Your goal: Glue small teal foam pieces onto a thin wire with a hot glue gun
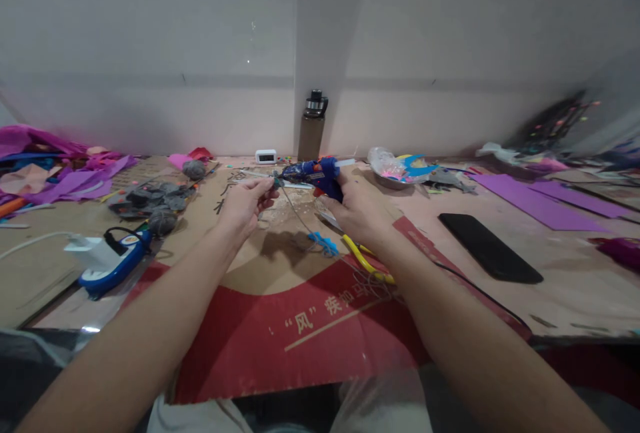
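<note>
My right hand [356, 201] is wrapped around the grip of a blue glue gun [313, 170], with a pale glue stick [345, 162] standing out of its back end. The gun's nozzle points left, to the fingertips of my left hand [250, 201]. Those fingers are pinched on a grey string [296, 212] with a small grey-green bit at its end, too small to name. The string slants down toward a bright blue piece [324, 244] lying on the cardboard [240, 326]. Yellow-handled scissors [361, 256] lie partly hidden under my right forearm, beside tangled string.
A bottle [313, 130] and a small white digital display [266, 156] stand by the back wall. To the left lie a blue power strip [115, 265], grey yarn balls [163, 221] and coloured scraps. A black phone [489, 246], purple sheets [537, 201] and a bowl [393, 182] are right.
</note>
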Action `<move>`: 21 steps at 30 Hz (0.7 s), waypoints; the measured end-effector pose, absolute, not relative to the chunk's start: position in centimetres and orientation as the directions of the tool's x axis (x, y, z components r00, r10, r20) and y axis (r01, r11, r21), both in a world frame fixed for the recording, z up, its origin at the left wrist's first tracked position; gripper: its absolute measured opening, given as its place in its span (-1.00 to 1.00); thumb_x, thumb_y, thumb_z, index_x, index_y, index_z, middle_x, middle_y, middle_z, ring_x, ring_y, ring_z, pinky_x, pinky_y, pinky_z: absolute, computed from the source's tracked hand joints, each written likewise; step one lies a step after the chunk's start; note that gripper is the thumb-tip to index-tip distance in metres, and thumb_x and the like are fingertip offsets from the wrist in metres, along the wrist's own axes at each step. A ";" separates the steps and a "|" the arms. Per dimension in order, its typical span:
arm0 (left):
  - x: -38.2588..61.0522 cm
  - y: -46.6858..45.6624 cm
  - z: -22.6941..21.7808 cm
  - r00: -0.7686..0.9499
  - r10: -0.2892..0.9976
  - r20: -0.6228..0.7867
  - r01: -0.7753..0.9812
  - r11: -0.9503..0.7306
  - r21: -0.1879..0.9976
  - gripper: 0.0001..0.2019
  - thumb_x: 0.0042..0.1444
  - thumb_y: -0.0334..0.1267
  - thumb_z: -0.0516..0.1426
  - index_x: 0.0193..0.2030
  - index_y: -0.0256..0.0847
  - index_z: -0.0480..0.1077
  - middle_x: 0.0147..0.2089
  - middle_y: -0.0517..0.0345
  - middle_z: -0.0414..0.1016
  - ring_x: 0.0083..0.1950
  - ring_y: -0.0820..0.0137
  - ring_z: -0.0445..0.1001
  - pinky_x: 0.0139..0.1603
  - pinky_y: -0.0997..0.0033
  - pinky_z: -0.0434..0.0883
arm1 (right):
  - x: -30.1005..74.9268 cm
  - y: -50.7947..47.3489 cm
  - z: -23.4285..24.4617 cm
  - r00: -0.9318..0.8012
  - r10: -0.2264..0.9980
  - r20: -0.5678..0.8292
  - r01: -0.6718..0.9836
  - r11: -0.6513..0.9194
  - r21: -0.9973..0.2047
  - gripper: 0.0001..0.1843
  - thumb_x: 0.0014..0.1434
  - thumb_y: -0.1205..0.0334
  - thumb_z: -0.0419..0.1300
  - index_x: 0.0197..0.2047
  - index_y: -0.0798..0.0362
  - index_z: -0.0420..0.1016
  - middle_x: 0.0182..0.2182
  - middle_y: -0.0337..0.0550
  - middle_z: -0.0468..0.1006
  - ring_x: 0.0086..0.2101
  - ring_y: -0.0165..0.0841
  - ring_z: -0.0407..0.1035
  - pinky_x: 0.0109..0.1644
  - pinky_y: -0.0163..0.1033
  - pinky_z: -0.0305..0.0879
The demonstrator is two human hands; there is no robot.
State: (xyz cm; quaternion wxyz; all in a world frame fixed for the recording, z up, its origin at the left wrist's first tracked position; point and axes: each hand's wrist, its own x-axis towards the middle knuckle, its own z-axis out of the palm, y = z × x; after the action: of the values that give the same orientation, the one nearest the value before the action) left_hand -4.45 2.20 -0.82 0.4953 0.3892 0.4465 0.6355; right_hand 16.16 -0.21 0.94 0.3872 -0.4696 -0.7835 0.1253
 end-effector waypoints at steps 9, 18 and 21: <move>-4.3 2.1 -0.8 -0.216 0.974 0.070 -0.270 -0.129 0.954 -0.90 -0.09 -0.32 0.29 -0.46 -0.29 0.47 -0.52 0.16 0.45 -0.49 0.53 0.41 -0.50 0.60 0.31 | 16.1 -0.5 0.9 -0.243 0.835 0.495 0.680 0.510 -0.527 -0.59 0.14 0.23 0.07 0.09 0.03 0.29 -0.21 -0.04 0.54 -0.23 -0.20 0.41 -0.17 -0.15 0.27; -4.2 2.1 -0.8 -0.227 0.966 0.122 -0.247 -0.178 0.953 -0.87 -0.10 -0.29 0.30 -0.46 -0.30 0.47 -0.50 0.15 0.46 -0.49 0.54 0.41 -0.44 0.56 0.31 | 16.1 -0.7 1.1 -0.245 0.821 0.516 0.702 0.517 -0.490 -0.64 0.11 0.28 0.08 0.01 -0.01 0.34 -0.27 -0.08 0.54 -0.28 -0.21 0.41 -0.26 -0.18 0.25; -4.1 2.1 -0.9 -0.223 0.968 0.120 -0.234 -0.172 0.957 -0.86 -0.11 -0.29 0.31 -0.47 -0.30 0.47 -0.51 0.15 0.46 -0.49 0.53 0.40 -0.44 0.54 0.31 | 16.0 -0.7 1.0 -0.239 0.825 0.512 0.715 0.507 -0.482 -0.65 0.11 0.27 0.08 0.00 0.00 0.34 -0.29 -0.07 0.55 -0.30 -0.22 0.41 -0.30 -0.20 0.24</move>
State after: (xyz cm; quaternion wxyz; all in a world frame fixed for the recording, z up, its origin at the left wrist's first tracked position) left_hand -4.09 2.09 -0.86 0.4663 0.4138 0.4434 0.6440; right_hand 16.03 -0.71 1.02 0.3730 -0.4911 -0.7838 0.0736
